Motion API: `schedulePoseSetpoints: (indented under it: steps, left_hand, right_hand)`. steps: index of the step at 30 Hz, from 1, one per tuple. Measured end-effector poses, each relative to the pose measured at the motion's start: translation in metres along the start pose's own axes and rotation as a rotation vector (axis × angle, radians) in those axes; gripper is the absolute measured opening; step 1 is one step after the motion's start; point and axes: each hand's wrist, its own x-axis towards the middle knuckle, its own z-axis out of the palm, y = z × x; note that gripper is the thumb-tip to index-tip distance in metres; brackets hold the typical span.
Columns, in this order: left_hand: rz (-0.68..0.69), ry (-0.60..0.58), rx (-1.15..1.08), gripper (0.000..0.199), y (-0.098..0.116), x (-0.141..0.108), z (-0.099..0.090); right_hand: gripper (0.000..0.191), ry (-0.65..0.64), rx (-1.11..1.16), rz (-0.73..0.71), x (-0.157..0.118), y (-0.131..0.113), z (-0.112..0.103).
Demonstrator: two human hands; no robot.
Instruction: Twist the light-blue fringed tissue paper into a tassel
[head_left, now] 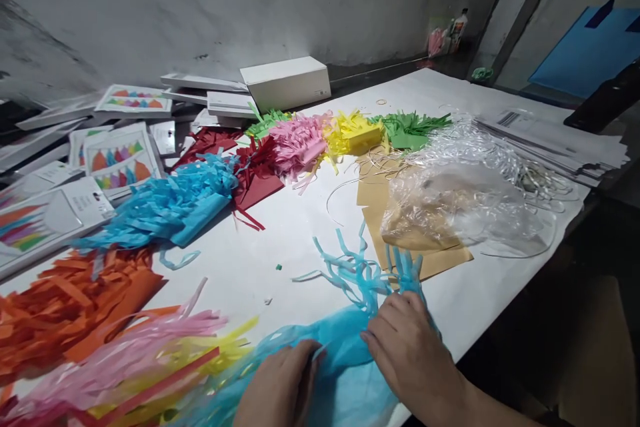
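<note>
Light blue fringed tissue paper (345,340) lies at the near edge of the white table, its cut strips spreading left and away from me. My left hand (280,383) is curled on the paper's left part, its fingers closed on an edge. On the right, my right hand (407,347) has its fingers bent together around the blue paper, with strips sticking out beyond the knuckles. Pink strips (125,353) and yellow strips (200,360) lie just left of my left hand.
Orange (100,300), blue (175,200), red (257,177), pink, yellow and green fringe bundles line the table (300,240). Printed packages (125,160) fill the left, near a white box (287,83). Clear plastic (460,207), brown paper (375,220) and white string (465,140) lie right.
</note>
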Motion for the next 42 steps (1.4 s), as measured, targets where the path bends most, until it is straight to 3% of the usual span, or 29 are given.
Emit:
schedulePoseSetpoints:
  steps: [3, 6, 9, 11, 14, 17, 21, 23, 25, 27, 29, 34, 39, 42]
  left_hand:
    - [-0.226, -0.234, 0.046, 0.034, 0.006, 0.016, -0.007]
    - [-0.321, -0.325, 0.074, 0.034, 0.012, 0.028, -0.01]
    - [-0.33, -0.346, 0.091, 0.032, 0.013, 0.031, -0.01]
    - [-0.328, -0.345, 0.102, 0.033, 0.012, 0.031, -0.008]
    - [-0.334, -0.336, 0.109, 0.033, 0.013, 0.032, -0.007]
    - [-0.333, -0.33, 0.077, 0.03, 0.01, 0.035, -0.008]
    - [-0.365, -0.277, -0.001, 0.023, -0.011, 0.031, -0.017]
    - [-0.25, -0.037, 0.097, 0.021, -0.022, 0.024, -0.022]
    - [-0.011, 0.267, 0.253, 0.022, -0.024, 0.017, -0.025]
    - [0.245, 0.398, 0.346, 0.029, -0.015, 0.01, -0.023]
    - [0.362, 0.358, 0.367, 0.024, 0.0, 0.005, -0.016]
    - [0.338, 0.322, 0.31, 0.027, 0.018, 0.0, 0.008]
    - [0.431, 0.348, 0.335, 0.037, 0.006, -0.007, 0.011]
    - [0.48, 0.325, 0.385, 0.041, 0.0, -0.015, 0.011]
  right_hand:
    - [0.031, 0.027, -0.086, 0.007, 0.005, 0.002, 0.006]
    - [0.028, 0.014, -0.159, 0.035, 0.012, 0.001, 0.008]
    - [0.025, 0.002, -0.24, 0.045, 0.017, -0.001, 0.005]
    - [0.022, 0.059, -0.249, 0.043, 0.017, -0.002, 0.0]
    - [0.026, 0.11, -0.138, -0.173, 0.012, -0.002, -0.007]
    - [0.03, -0.001, -0.101, -0.395, 0.003, 0.001, -0.01]
    - [0.029, -0.109, -0.164, -0.431, -0.005, 0.006, -0.008]
    - [0.031, -0.1, -0.172, -0.436, -0.006, 0.007, -0.005]
    - [0.033, -0.081, -0.17, -0.413, -0.006, 0.008, -0.002]
    - [0.033, -0.049, -0.159, -0.364, -0.005, 0.008, 0.0]
    - [0.029, -0.011, -0.12, -0.298, -0.003, 0.007, -0.001]
    - [0.016, 0.009, 0.038, -0.192, -0.001, 0.002, -0.012]
    - [0.025, 0.005, -0.107, -0.398, -0.008, 0.005, -0.008]
    - [0.028, 0.022, -0.109, -0.448, -0.014, 0.009, -0.005]
